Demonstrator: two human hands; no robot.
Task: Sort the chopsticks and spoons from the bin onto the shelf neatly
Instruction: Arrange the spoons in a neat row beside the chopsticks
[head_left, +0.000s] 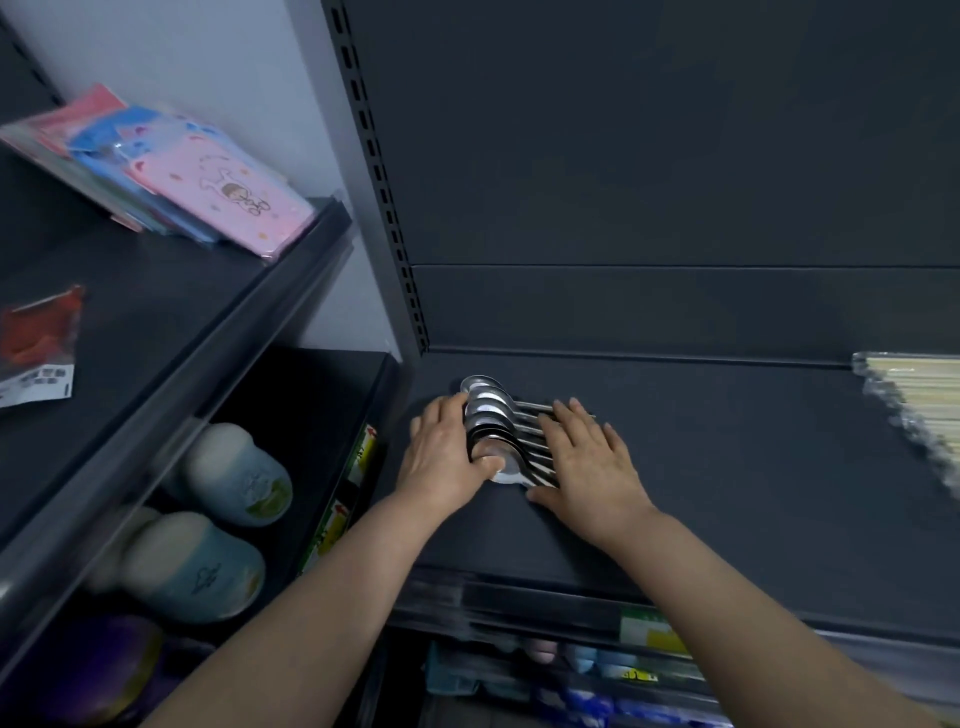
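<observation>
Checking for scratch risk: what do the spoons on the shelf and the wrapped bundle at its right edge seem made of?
Spoons: polished metal, probably stainless steel, given mirror-bright glints on the bowls. Wrapped bundle: pale sticks, seemingly wood or bamboo, inside clear crinkled plastic film that catches light; blurred, so uncertain.

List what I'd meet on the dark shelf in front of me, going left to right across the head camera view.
On the shelf: left hand against the spoon bowls → spoons in an overlapping row → right hand flat on their handles → wrapped chopsticks at the right edge.
</observation>
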